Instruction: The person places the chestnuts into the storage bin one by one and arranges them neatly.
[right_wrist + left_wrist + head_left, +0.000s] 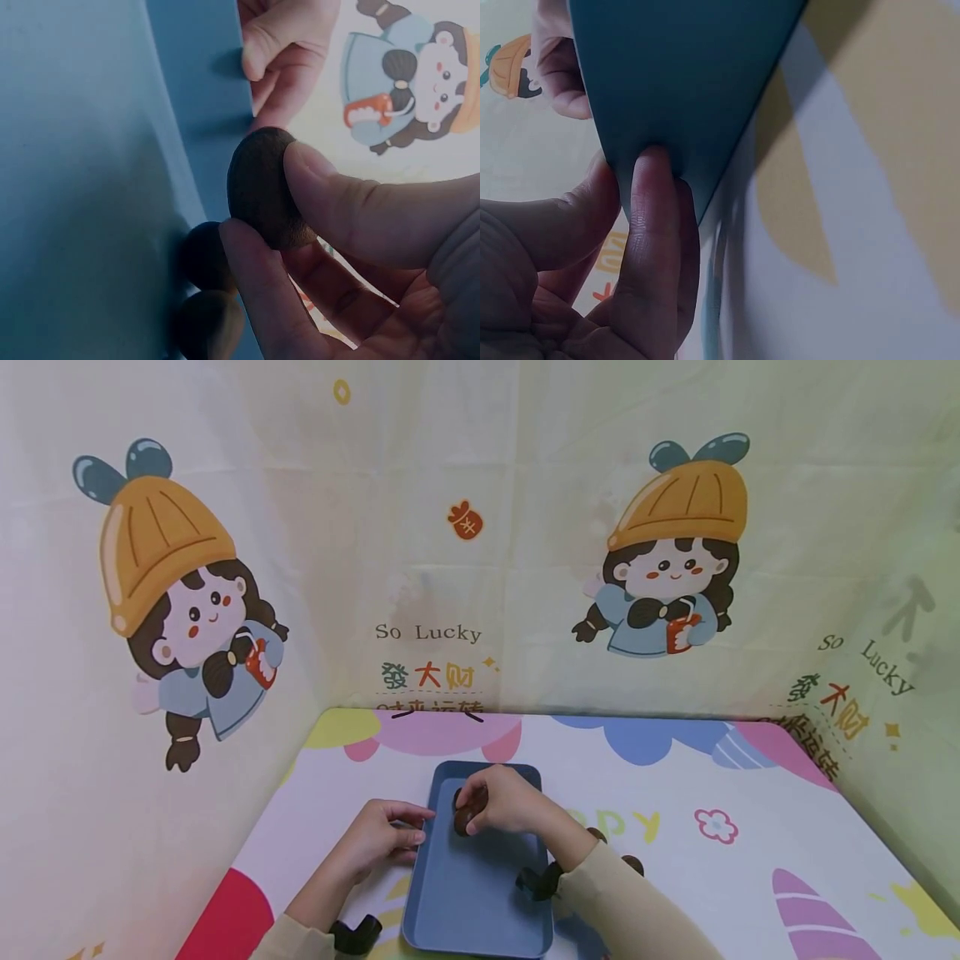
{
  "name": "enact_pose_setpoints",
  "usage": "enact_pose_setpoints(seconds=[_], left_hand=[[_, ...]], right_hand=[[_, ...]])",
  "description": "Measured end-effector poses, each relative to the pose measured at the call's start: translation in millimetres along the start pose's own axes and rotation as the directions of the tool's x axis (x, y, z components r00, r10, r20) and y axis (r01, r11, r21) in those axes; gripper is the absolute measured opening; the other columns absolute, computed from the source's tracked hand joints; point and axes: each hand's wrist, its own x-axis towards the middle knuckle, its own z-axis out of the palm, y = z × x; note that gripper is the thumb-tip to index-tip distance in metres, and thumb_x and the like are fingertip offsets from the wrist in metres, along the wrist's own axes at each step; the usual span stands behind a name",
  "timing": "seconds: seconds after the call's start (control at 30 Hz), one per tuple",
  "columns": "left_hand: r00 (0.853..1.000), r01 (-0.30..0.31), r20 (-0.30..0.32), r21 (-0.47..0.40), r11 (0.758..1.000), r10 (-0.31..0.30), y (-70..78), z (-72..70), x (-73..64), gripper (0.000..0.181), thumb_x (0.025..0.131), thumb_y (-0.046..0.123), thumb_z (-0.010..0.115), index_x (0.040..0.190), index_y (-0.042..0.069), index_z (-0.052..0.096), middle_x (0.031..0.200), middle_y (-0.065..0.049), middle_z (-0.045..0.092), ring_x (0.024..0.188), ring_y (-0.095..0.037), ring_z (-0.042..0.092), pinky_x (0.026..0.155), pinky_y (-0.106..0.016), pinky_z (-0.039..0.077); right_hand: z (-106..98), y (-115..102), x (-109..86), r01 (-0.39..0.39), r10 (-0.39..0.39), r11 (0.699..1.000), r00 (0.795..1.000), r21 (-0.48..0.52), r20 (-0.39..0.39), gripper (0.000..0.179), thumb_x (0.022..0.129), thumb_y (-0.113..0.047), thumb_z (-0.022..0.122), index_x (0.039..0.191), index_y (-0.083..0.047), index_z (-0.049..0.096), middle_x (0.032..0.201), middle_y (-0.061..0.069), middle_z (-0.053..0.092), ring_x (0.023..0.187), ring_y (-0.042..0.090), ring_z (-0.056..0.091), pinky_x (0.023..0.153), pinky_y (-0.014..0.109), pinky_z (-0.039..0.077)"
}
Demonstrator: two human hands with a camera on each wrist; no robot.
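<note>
A brown chestnut [261,187] is pinched between the thumb and fingers of my right hand [506,799], over the far part of the blue tray [480,893]. Two more chestnuts, a dark one [204,256] and one with a paler patch [206,324], lie in the tray just below it in the right wrist view. At the tray's left side, my left hand [381,835] grips the edge, with the thumb on one face and the fingers on the other in the left wrist view.
To the right of the tray, a brown round thing [597,834] and another brown round thing [632,865] lie on the patterned table [720,893], partly behind the right forearm. A printed cloth [517,568] hangs behind and beside the table. Each wrist carries a black strap mount [358,935].
</note>
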Motion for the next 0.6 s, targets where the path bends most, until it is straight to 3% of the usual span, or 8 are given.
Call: enact_pose_setpoints(seconds=[0.23,0.6], left_hand=[[1.000,0.000,-0.015,0.003,1.000,0.000,1.0,0.7,-0.8,0.036,0.092,-0.003,0.080,0.127,-0.002,0.077,0.114,-0.017,0.077,0.079,-0.016,0.073,0.068,-0.038,0.069],[1.000,0.004,-0.022,0.005,1.000,-0.004,0.9,1.4,-2.5,0.036,0.091,-0.003,0.080,0.127,-0.002,0.077,0.113,-0.017,0.077,0.078,-0.016,0.074,0.068,-0.037,0.069]], right_hand=[[7,-1,2.8,-0.018,0.017,0.998,1.000,-0.062,-0.013,0.025,0.079,-0.003,0.094,0.096,-0.015,0.080,0.088,-0.005,0.076,0.076,0.006,0.068,0.071,0.024,0.060],[15,0,4.8,0.028,-0.029,0.987,1.000,-0.161,-0.002,0.024,0.079,-0.003,0.094,0.094,-0.015,0.080,0.084,-0.005,0.075,0.072,0.003,0.064,0.067,0.019,0.057]])
